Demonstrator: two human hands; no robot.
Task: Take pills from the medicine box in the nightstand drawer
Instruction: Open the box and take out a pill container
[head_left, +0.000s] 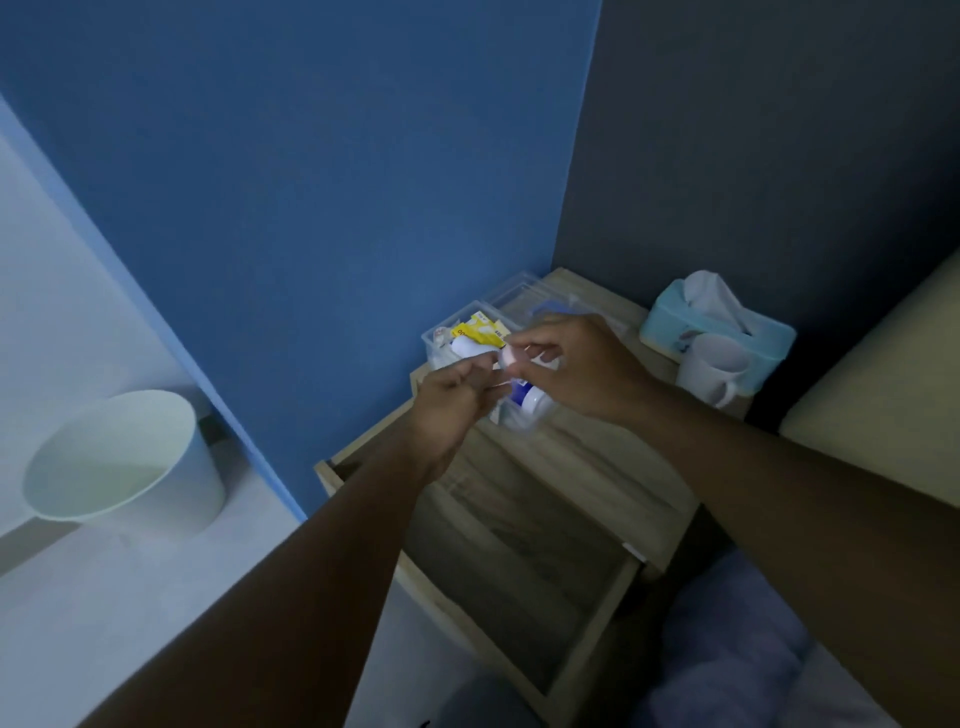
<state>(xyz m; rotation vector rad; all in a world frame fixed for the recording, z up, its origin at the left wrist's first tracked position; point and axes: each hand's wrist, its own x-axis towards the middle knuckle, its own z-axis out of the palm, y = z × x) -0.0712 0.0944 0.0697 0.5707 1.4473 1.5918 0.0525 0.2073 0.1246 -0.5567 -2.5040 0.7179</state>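
Note:
A clear plastic medicine box (435, 347) stands on the nightstand top (582, 467). It holds a yellow pack (475, 328) and a white bottle with a blue label (531, 401). Both hands hover just above the box. My left hand (452, 405) is palm-up with its fingers curled. My right hand (582, 364) pinches a small pale round object (506, 356) between thumb and forefinger, and the left fingertips touch it too. It is too small and dim to tell what the object is. The nightstand drawer (519, 561) below is pulled open.
The box's clear lid (511, 293) lies behind it against the blue wall. A teal tissue box (763, 338) and a white mug (711, 371) stand at the nightstand's back right. A white bin (124, 462) sits on the floor to the left. A bed edge (883, 405) is on the right.

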